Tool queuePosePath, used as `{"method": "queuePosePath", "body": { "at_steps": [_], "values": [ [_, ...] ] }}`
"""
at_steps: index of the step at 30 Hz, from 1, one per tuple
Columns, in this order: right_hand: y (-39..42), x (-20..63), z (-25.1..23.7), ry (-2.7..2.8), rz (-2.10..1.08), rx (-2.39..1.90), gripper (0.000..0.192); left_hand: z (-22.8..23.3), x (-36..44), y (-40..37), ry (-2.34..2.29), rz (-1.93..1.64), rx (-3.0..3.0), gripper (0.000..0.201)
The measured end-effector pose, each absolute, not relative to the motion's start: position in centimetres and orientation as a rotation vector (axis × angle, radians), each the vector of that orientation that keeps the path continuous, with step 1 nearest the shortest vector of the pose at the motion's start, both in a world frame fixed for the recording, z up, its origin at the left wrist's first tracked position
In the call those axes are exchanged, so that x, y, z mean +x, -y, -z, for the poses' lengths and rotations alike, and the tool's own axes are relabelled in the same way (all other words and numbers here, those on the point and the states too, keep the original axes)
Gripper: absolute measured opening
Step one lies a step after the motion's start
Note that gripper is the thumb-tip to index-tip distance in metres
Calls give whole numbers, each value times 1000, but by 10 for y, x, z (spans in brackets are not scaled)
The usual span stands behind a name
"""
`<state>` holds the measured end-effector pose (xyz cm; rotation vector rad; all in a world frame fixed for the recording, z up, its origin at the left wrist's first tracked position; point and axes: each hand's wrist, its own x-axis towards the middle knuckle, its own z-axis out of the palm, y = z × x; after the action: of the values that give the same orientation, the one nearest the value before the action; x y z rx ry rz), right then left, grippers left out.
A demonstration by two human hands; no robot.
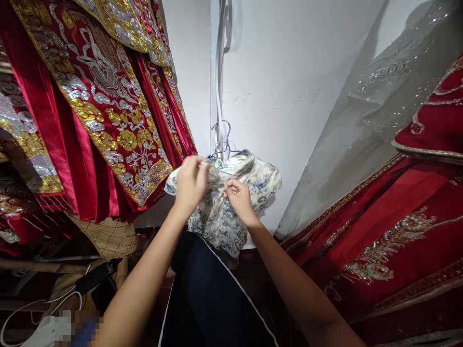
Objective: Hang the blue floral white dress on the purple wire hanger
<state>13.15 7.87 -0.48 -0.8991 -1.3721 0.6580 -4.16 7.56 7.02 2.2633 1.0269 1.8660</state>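
Head view shows me both hands on a floral garment (231, 212) hanging from a hanger (227, 140) against the white wall (289, 96). My left hand (191, 185) pinches its upper edge; my right hand (238, 198) grips the fabric just beside it.

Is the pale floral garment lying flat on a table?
No, the pale floral garment hangs on a hanger against the white wall, gripped by both hands.

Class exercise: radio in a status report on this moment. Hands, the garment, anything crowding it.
Left hand and right hand both pinching the pale floral garment. Garment hangs on a hanger at the white wall. Red embroidered robes crowd its left side.
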Motion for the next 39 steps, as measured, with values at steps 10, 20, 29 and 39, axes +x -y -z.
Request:
{"method": "queuePosePath", "body": {
  "at_steps": [10,20,29,39],
  "values": [
    [-11,122,51,1294,-1033,-968,49,44,-111,-124,-1184,-1832,1240,21],
    [15,144,93,1287,-1074,-1256,56,55,-71,-79,-1030,-1501,1631,13],
    [4,128,54,1477,-1274,-817,32,4,-18,-29,-749,-1325,1975,23],
    [-46,169,-36,1813,-650,-903,18,48,-54,-41,-904,-545,2215,47]
  ]
}}
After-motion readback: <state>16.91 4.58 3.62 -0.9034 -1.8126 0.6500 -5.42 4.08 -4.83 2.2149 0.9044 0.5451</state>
